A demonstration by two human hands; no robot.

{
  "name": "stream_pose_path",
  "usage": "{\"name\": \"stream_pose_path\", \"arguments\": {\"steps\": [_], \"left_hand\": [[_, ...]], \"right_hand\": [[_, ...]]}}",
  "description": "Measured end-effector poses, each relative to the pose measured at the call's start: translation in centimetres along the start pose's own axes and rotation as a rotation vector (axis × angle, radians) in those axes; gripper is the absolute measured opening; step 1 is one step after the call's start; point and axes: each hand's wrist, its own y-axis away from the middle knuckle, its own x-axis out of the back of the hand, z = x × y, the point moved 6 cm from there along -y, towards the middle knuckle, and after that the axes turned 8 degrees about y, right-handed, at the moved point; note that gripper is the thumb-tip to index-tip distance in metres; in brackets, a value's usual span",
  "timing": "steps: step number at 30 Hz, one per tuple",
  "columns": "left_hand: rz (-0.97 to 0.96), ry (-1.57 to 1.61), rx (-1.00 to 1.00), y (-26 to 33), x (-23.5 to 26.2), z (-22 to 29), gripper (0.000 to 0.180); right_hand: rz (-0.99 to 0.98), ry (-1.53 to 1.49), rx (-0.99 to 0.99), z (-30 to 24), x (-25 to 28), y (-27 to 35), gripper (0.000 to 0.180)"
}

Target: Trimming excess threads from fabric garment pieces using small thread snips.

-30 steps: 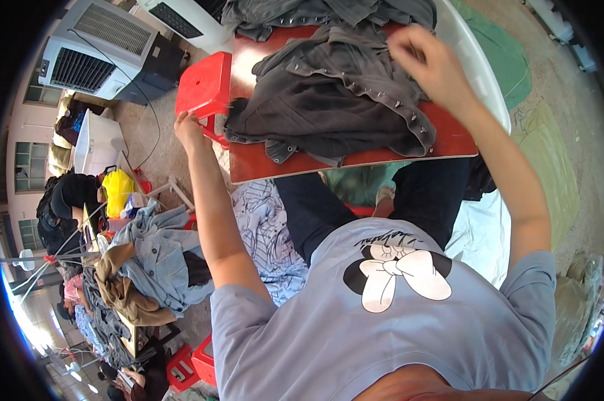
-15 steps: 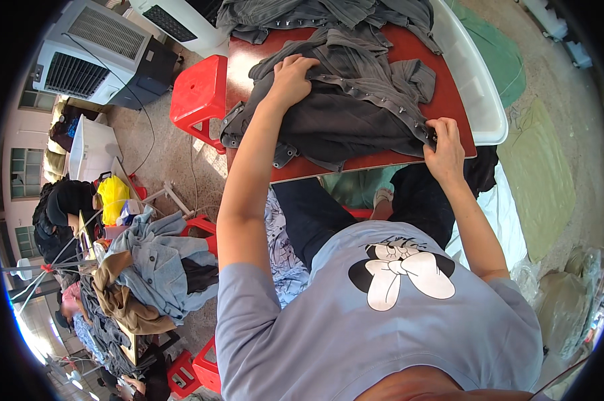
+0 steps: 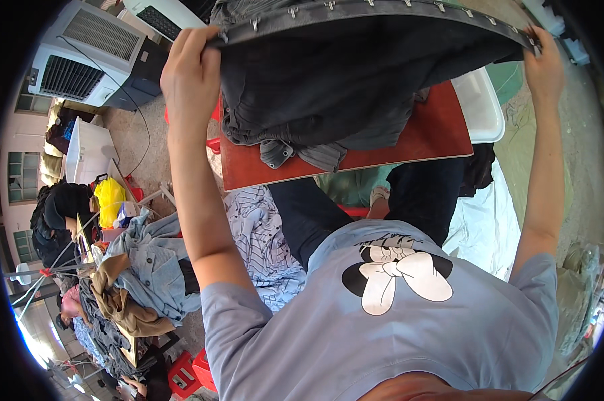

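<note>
A dark grey garment (image 3: 329, 80) stretches between my hands, its long edge strip lined with several metal fasteners. My left hand (image 3: 193, 70) pinches one end of that strip at the upper left. At the upper right, the other end is gripped by my right hand (image 3: 544, 60). The strip is pulled taut in a slight arch, raised above the red tabletop (image 3: 422, 137). Below it the cloth hangs down and bunches on the table, with a grey tab with metal eyelets (image 3: 275, 154) near the front edge.
A white plastic tub (image 3: 482, 110) stands beyond the table's right side. Left are a red stool (image 3: 213, 144), partly hidden, and an air cooler (image 3: 91, 57). Further left, blue denim clothes (image 3: 148, 257) lie heaped near a yellow bag (image 3: 109, 200). Patterned cloth (image 3: 258, 234) hangs beside my legs.
Both hands have moved up and apart, lifting the garment's fastener strip off the table and drawing it straight. Before, the garment lay spread on the tabletop under my hands.
</note>
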Motion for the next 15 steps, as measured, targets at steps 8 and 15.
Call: {"name": "stream_pose_path", "arguments": {"steps": [8, 15], "left_hand": [[-0.277, 0.187, 0.520, 18.6, -3.7, 1.6, 0.046], [0.317, 0.654, 1.168, 28.7, -5.3, 2.0, 0.012]], "right_hand": [[-0.809, -0.406, 0.085, 2.0, -7.8, 18.1, 0.029], [-0.696, -0.635, -0.149, -3.1, -5.6, 20.4, 0.015]]}}
